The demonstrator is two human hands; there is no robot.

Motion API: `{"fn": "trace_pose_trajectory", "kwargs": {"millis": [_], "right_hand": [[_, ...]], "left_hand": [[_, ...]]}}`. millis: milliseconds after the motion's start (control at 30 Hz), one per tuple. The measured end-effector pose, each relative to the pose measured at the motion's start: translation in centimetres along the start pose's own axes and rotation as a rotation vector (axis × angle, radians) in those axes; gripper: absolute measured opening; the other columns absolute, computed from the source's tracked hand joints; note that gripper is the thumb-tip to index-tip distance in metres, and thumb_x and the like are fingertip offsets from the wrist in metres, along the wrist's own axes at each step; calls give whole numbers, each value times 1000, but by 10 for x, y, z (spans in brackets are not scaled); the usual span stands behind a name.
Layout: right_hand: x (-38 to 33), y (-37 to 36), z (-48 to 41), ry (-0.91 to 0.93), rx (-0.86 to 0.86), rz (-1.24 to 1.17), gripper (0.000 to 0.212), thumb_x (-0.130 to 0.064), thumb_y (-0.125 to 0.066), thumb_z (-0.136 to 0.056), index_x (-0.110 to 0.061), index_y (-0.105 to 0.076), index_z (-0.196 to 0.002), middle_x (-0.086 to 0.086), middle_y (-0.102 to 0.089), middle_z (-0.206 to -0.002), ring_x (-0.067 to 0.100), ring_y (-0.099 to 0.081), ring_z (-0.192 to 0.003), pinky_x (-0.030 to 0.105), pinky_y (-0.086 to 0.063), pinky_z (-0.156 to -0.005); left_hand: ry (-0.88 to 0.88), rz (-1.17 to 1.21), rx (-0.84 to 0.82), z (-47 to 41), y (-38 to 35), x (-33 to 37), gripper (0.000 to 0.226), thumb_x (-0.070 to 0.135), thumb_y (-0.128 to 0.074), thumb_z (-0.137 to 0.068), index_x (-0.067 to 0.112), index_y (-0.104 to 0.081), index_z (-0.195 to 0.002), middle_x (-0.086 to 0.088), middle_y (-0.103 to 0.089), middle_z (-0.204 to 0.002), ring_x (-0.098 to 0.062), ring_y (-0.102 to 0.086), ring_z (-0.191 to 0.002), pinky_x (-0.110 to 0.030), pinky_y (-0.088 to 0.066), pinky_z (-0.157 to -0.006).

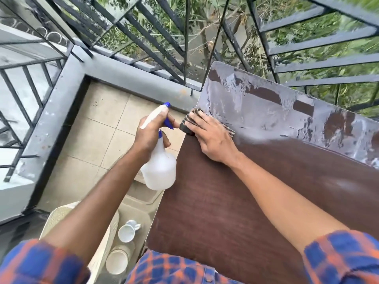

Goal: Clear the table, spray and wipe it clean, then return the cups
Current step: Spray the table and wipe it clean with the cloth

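Nearest, at the lower left, a cream cup [117, 261] and a white mug [126, 233] sit on the seat of a beige plastic chair [141, 201], just beside the table's left edge. The brown wooden table [225, 201] is dry and dark on its near half.

Beyond the cups, the left hand [152, 134] is wrapped round the neck of a translucent spray bottle [160, 171]. It holds the bottle off the table's side, over the chair, with a finger hooked on the blue trigger.

Just beside it, the right hand [211, 136] lies flat with straight fingers on a striped cloth [187, 125] at the table's left edge. The cloth shows past the fingertips and hangs slightly over the edge.

The far half of the table carries a streaky grey wet film. Behind it stand a grey ledge [123, 72] and a black metal railing [307, 64], with trees beyond.
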State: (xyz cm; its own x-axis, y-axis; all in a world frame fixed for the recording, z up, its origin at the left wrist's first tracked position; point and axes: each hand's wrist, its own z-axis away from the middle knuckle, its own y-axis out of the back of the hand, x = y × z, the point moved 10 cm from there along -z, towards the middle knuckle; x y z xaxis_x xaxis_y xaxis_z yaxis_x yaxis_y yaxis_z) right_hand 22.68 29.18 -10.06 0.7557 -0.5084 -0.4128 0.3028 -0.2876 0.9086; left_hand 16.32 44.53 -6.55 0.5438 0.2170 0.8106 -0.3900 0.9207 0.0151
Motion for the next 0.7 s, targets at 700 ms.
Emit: {"fn": "trace_pose_trajectory", "kwargs": {"millis": [700], "right_hand": [[79, 35, -77, -289, 4, 22, 51, -17, -45, -103, -25, -42, -152, 1, -29, -164, 27, -25, -152, 49, -18, -123]], "left_hand": [[-47, 25, -33, -32, -18, 21, 42, 38, -48, -105, 3, -66, -91, -20, -73, -99, -29, -44, -46, -26, -40, -48]]}}
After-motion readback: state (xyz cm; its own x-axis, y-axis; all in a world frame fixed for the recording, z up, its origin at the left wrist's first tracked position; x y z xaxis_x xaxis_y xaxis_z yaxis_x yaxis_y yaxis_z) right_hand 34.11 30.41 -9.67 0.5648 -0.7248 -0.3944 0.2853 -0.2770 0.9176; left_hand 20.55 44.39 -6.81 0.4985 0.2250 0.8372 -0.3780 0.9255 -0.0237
